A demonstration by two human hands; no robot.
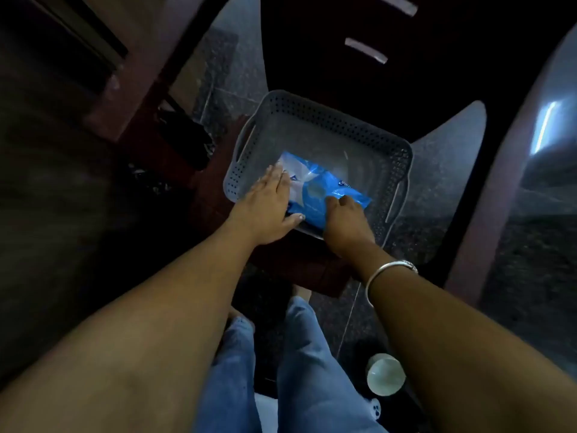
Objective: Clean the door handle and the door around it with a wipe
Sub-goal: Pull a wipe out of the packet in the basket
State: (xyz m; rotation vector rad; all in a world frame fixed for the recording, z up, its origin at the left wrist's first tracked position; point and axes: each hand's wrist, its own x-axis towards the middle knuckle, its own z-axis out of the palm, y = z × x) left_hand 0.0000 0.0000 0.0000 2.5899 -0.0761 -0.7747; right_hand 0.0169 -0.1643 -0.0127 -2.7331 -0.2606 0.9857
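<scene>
My left hand [268, 198]: flat, fingers spread, palm pressing the near-left end of the pack, thumb along its near edge.
My right hand [342, 218]: fingers curled and pinched on the middle of the pack, at its pale oval flap; a smooth metal bangle [385, 271] on the wrist.
Wipes pack [324, 187]: glossy, crinkled blue-and-white plastic, lying under both hands in the basket.
Basket [315, 120]: grey plastic, rectangular, perforated walls, slot handles, around my hands.
Floor [452, 170]: speckled stone tile, beyond my right hand.
</scene>
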